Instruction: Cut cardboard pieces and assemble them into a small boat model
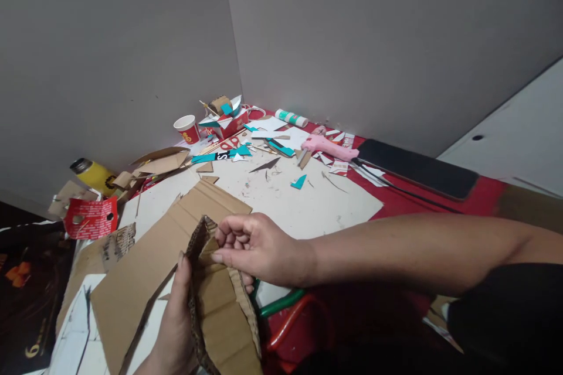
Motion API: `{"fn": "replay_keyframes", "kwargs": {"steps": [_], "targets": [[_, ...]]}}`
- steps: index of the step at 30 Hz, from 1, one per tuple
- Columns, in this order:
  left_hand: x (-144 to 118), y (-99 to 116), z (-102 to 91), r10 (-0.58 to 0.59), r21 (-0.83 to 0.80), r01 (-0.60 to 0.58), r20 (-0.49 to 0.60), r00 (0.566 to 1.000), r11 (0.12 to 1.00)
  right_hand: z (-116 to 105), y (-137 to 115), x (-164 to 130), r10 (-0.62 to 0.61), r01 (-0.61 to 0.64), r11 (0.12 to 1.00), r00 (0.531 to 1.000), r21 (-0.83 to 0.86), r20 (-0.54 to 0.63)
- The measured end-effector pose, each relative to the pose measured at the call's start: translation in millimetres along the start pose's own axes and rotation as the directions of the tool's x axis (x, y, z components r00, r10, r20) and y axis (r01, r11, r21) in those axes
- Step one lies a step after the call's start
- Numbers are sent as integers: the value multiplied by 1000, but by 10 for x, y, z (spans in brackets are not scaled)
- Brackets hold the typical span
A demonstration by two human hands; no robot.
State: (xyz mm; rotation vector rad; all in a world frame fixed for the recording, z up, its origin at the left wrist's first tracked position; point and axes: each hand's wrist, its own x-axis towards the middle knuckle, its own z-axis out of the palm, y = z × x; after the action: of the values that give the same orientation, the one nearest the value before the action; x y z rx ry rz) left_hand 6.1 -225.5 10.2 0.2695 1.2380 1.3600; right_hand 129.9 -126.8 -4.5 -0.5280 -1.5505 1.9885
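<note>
A folded piece of corrugated cardboard (226, 310) with raised side walls is held between both hands, near the front of the table. My left hand (176, 316) grips its left wall, thumb over the edge and the other fingers hidden. My right hand (259, 246) pinches the far end of the same piece, thumb on the inner side and fingers curled. Behind and left of it lies a large flat cardboard sheet (149, 263) with fold lines. Just right of the held piece, a green handle (281, 303) and a red handle (290, 325) show, partly hidden.
A pink hot glue gun (329, 145) with a black cord lies at the back right, beside a black flat slab (417, 169). Paper scraps litter the white board (325, 205). A red paper cup (187, 129), glue stick (291, 118) and yellow bottle (94, 176) stand or lie farther back.
</note>
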Motion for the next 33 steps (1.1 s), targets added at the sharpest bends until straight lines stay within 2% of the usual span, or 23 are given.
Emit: {"fn": "replay_keyframes", "kwargs": {"steps": [3, 7, 11, 13, 16, 19, 22, 25, 27, 30, 33], "targets": [[-16, 14, 29, -64, -60, 66, 33, 997, 996, -32, -26, -17, -105, 108, 980, 994, -169, 32], [-22, 7, 33, -108, -88, 116, 90, 990, 989, -69, -58, -31, -262, 260, 887, 964, -380, 49], [-22, 27, 21, -226, -15, 232, 167, 960, 973, -112, -81, -18, -461, 390, 714, 887, -581, 29], [-14, 46, 1, -277, 57, 271, 207, 938, 961, -134, -96, -7, -507, 403, 677, 862, -616, 7], [14, 68, -41, -288, 160, 254, 246, 926, 954, -138, -103, -2, -429, 343, 760, 903, -553, -28], [48, 65, -70, -274, 195, 229, 249, 929, 954, -101, -77, -7, -254, 213, 897, 965, -388, -57], [77, 55, -72, -249, 180, 207, 258, 933, 962, -61, -66, -5, -115, 96, 975, 989, -199, -90], [95, 62, -65, -212, 157, 176, 260, 942, 972, -53, -110, 11, -9, 6, 1000, 993, -30, -117], [101, 73, -69, -214, 153, 178, 263, 941, 972, -58, -143, 22, 10, -7, 1000, 993, 26, -120], [104, 79, -83, -232, 162, 193, 276, 933, 968, -56, -131, 25, -10, 13, 999, 994, 31, -104], [99, 61, -83, -219, 155, 184, 249, 943, 971, -44, -55, 16, -28, 27, 999, 995, -18, -94]]}}
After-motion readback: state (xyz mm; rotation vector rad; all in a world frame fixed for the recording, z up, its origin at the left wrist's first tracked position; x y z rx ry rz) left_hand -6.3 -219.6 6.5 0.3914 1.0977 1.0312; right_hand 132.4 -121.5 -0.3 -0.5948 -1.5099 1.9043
